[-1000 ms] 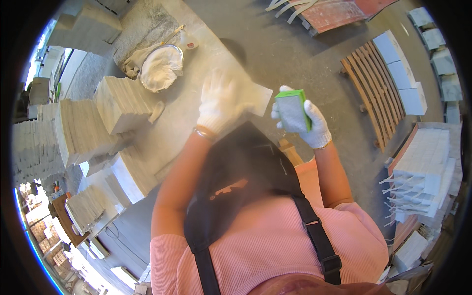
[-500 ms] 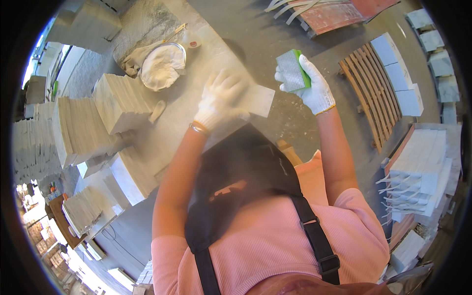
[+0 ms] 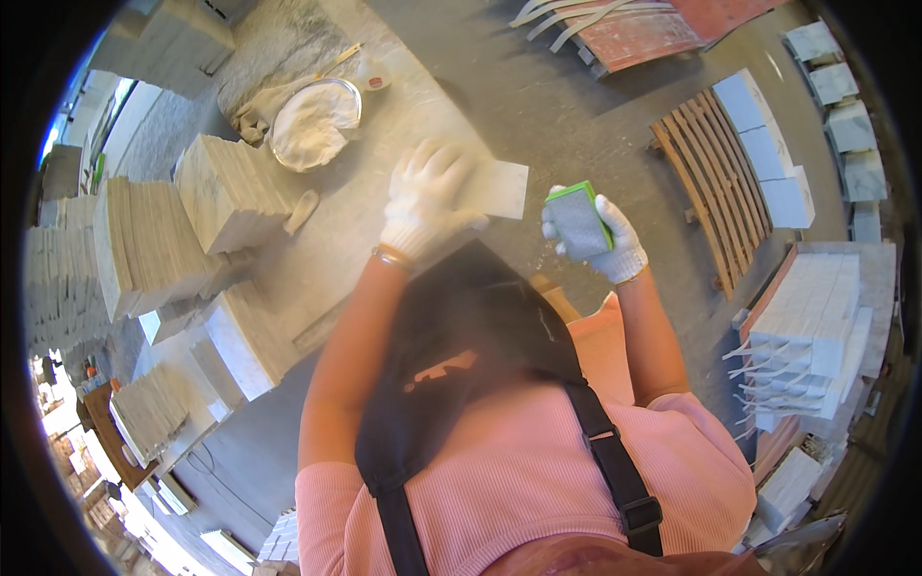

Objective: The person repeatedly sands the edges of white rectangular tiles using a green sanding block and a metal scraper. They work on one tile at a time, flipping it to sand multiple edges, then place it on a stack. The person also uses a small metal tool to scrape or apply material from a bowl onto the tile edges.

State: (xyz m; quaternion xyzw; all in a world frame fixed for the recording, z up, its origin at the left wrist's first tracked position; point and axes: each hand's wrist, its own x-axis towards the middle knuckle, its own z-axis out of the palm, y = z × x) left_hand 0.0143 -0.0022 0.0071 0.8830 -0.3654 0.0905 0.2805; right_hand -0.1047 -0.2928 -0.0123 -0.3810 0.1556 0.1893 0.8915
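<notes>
My left hand (image 3: 429, 197), in a white knit glove, lies with its fingers stretched out over a pale stone tile (image 3: 506, 190). A corner of that tile juts past the table's edge, and the hand hides part of it. Just right of the table, my right hand (image 3: 619, 240), also gloved, is closed around a hand sanding pad (image 3: 577, 221) with a grey face and green backing. The pad is held in the air, apart from the tile. Haze or dust blurs the air around my left hand.
On the dusty worktable (image 3: 415, 96) stand a round basin of white powder (image 3: 312, 125), a plastic bottle (image 3: 373, 72) and a stack of tiles (image 3: 230, 192). More tile stacks (image 3: 144, 250) crowd the left. A slatted wooden pallet (image 3: 715, 182) and strapped white slabs (image 3: 807, 312) sit at right.
My right hand has come down and nearer to my body with the sanding pad, which has turned. My left hand stays over the tile; its fingers look sharper now.
</notes>
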